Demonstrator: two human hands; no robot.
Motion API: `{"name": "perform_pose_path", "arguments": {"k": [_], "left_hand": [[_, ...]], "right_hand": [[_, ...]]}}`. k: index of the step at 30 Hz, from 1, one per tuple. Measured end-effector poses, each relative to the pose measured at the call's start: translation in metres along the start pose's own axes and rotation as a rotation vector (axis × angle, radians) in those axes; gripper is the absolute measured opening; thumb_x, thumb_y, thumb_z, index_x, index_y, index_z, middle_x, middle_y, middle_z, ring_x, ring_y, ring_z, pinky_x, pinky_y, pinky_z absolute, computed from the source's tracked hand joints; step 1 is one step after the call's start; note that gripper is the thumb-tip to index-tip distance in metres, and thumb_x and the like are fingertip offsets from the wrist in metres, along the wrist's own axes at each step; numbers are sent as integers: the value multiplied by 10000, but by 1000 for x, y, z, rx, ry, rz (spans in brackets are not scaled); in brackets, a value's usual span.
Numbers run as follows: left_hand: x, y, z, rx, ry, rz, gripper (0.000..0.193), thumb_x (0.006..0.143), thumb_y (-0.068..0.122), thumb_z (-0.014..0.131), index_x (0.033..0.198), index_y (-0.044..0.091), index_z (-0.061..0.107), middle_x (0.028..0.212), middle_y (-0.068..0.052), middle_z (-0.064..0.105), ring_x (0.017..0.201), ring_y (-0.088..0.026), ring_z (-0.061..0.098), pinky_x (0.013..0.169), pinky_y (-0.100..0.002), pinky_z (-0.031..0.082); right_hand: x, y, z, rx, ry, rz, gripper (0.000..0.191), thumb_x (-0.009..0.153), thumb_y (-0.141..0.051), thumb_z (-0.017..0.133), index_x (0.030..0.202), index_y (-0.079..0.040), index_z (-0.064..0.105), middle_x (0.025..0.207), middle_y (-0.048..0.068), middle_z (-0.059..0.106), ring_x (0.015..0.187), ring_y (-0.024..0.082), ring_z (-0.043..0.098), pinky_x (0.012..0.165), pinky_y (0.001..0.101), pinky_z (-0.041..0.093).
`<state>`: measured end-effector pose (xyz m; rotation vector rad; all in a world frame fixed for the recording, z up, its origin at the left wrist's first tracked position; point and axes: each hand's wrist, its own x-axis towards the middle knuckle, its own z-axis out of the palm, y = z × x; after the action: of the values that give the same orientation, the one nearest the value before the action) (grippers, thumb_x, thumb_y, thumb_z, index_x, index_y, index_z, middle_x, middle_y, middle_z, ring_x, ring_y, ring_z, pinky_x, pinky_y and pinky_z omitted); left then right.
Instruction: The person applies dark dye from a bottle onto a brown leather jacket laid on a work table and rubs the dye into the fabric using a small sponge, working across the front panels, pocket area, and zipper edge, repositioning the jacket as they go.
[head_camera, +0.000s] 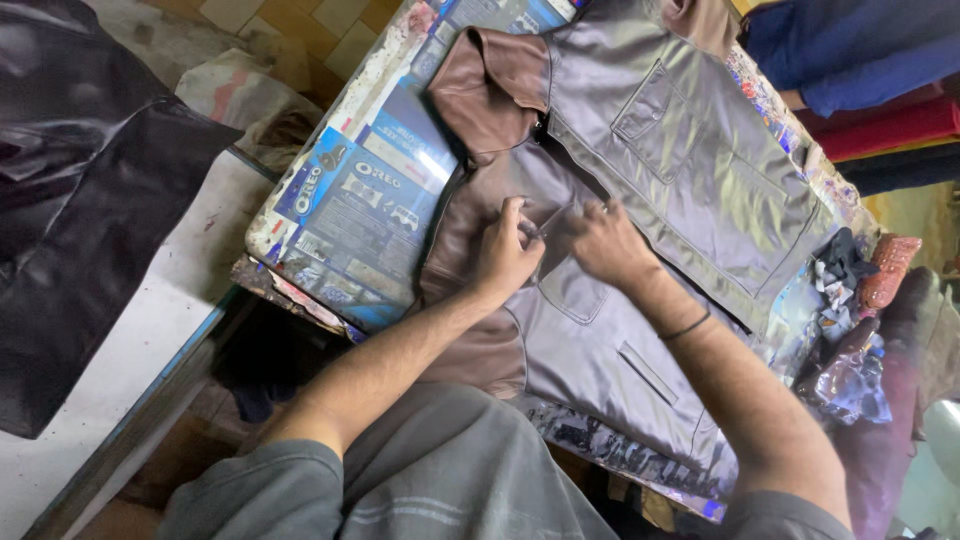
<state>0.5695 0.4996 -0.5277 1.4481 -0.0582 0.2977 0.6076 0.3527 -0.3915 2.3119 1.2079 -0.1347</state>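
Observation:
A brown leather jacket (690, 150) lies spread open, front up, on a work table (330, 250) covered with printed blue wrapper sheet. Its collar (480, 85) points to the upper left. My left hand (505, 255) rests on the jacket's chest near the front edge, fingers curled and pinching the leather. My right hand (605, 240) sits just beside it, fingers pressed down on the same flap by a chest pocket. A thin black band circles my right wrist (687, 327). What is between my fingertips is too small to see.
Black leather (80, 200) hangs over a white surface at the left. Rolls of blue and red material (880, 70) lie at the upper right. Scraps and a woven brown piece (885, 270) sit at the table's right end. My grey-trousered knee (440, 470) is below.

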Motion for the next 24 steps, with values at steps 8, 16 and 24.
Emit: {"name": "perform_pose_path", "arguments": {"k": [8,16,24], "left_hand": [[0,-14,2,30,8,-5,545,817,20,721,1304,48,477,875,-103,712,717,-245,730,651,-373,575],[5,-12,7,70,-39,-13,591,789,22,740,1311,33,464,893,-100,712,709,-244,722,634,-372,573],[4,-10,1,-16,-67,-68,549,819,8,721,1309,50,477,870,-85,696,699,-196,711,632,-340,572]], "right_hand": [[4,-11,13,-17,-121,-77,146,789,-212,630,841,-155,754,1044,4,711,1093,221,609,863,450,467],[8,-2,10,-174,-10,-48,142,783,-224,622,784,-160,749,948,6,715,1063,228,606,838,461,441],[-1,-17,14,16,-151,-68,159,828,-224,614,856,-181,764,1072,17,703,1095,240,601,871,476,430]]}}
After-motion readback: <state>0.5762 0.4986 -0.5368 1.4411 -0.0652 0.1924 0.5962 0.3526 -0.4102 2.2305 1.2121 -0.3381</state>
